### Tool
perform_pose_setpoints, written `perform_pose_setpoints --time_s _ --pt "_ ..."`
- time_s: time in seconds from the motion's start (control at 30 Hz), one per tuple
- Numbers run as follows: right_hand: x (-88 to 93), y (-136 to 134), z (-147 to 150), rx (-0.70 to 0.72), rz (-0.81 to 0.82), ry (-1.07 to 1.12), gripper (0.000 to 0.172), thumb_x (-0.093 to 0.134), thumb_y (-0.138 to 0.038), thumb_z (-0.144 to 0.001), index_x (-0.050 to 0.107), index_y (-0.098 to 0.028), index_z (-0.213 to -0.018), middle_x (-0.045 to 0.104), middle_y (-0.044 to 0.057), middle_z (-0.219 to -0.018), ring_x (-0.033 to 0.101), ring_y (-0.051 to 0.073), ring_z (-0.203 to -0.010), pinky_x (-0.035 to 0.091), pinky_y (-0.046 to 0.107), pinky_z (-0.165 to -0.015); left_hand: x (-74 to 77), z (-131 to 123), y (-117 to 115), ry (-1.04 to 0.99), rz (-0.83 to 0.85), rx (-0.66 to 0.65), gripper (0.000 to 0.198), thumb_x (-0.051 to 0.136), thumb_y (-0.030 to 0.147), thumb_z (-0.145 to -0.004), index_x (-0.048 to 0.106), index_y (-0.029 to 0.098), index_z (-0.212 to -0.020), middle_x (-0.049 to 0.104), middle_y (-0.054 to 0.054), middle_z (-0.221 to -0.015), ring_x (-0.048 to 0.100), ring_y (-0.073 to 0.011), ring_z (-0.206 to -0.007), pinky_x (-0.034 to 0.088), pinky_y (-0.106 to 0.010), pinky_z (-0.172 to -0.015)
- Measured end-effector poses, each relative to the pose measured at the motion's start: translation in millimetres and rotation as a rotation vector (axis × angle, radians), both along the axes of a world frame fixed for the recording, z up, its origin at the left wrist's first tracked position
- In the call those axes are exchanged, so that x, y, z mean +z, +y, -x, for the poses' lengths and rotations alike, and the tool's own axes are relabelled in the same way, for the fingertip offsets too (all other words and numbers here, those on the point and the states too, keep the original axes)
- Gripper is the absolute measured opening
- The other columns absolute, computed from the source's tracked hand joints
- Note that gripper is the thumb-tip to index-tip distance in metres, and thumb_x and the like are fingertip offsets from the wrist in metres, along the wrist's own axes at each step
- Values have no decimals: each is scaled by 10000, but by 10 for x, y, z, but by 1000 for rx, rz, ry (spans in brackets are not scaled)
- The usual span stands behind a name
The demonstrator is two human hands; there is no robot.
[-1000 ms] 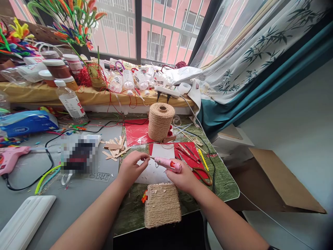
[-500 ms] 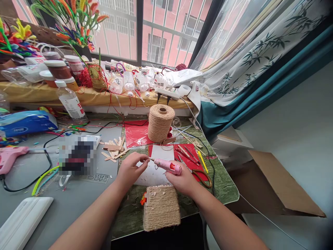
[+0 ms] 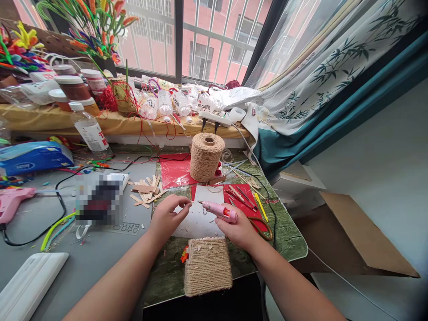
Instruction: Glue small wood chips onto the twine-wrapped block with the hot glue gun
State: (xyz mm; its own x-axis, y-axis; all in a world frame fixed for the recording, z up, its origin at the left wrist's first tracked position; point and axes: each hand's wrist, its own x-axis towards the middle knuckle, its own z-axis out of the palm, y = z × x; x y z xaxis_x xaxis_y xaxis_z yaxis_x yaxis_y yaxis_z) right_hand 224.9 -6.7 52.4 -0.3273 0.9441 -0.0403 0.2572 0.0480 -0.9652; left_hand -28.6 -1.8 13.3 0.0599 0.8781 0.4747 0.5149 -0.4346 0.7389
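Note:
My right hand grips a small pink glue gun, its nozzle pointing left. My left hand is pinched on a tiny piece I cannot make out, held a short gap from the nozzle tip. Both hands hover over a white sheet on the green mat. Just in front of them lies a block wrapped in jute twine with small pale chips along its far edge. A large spool of jute twine stands upright behind the sheet.
Wooden sticks lie left of the sheet; scissors and a yellow pen lie on red paper at the right. A second pink glue gun with a black cord rests far left. Bottles, jars and pipe-cleaner flowers crowd the windowsill.
The glue gun has drawn slightly right, away from my left fingers; a small gap now separates the nozzle from the pinched piece. Nothing else has moved.

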Motion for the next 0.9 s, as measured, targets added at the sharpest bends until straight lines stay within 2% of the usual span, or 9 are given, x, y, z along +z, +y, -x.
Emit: perform_pose_setpoints --time_s 0.07,0.13,0.27,0.37,0.43,0.53,0.7,0.8,0.9 --pt "9 -42 -61 -14 -19 81 262 744 -293 -801 728 -221 -1052 661 51 -878 556 191 -701 451 318 -612 -9 4 0 -8 1 3 87 646 285 -966 713 237 -937 702 -19 -852 640 -178 -813 505 -328 -781" --pt "-17 -82 -135 -116 -44 175 280 750 -351 -829 713 -236 -1082 654 50 -855 538 177 -637 451 322 -573 -16 5 -1 -17 -1 6 82 651 285 -965 712 237 -938 704 -20 -855 641 -178 -815 507 -330 -782" --pt "-134 -102 -307 -412 -74 325 210 709 -430 -890 652 -235 -944 556 -8 -657 483 147 -526 393 298 -491 -6 -4 -2 -15 -15 4 79 651 276 -965 716 234 -946 702 -24 -850 643 -177 -808 510 -329 -770" --pt "-215 -59 -449 -531 -46 386 228 710 -439 -892 634 -228 -934 525 -26 -634 468 129 -504 342 265 -447 81 -13 -24 21 -67 -42 60 658 241 -953 713 231 -932 709 -23 -842 642 -176 -794 511 -328 -751" --pt "-264 -16 -547 -527 -2 442 244 730 -436 -874 632 -226 -950 516 -33 -632 459 116 -496 317 244 -426 213 -19 -68 63 -127 -107 49 663 208 -939 702 231 -921 720 -22 -834 641 -178 -789 511 -332 -748" --pt "-354 54 -688 -446 85 537 258 757 -421 -842 627 -222 -943 506 -40 -632 446 103 -492 302 224 -413 517 -23 -190 170 -197 -234 73 666 163 -921 682 232 -942 728 -19 -824 641 -180 -786 513 -342 -760" --pt "-526 121 -829 -334 224 642 240 770 -386 -807 629 -211 -891 525 -32 -669 398 94 -496 294 215 -405 999 -35 -513 577 -173 -535 124 640 172 -945 684 260 -1021 745 -19 -862 650 -184 -786 505 -355 -755" --pt "-594 127 -852 -292 237 679 237 770 -385 -807 637 -208 -891 522 -28 -671 390 98 -498 295 222 -404 1111 -81 -722 720 -161 -581 152 610 177 -969 677 263 -1075 755 -24 -905 663 -191 -822 511 -354 -760" --pt "-624 133 -868 -275 239 704 229 760 -386 -810 636 -213 -894 527 -24 -679 386 98 -488 283 228 -397 1118 -158 -877 807 -196 -583 165 585 157 -982 672 251 -1086 755 -32 -920 665 -197 -833 508 -353 -751"
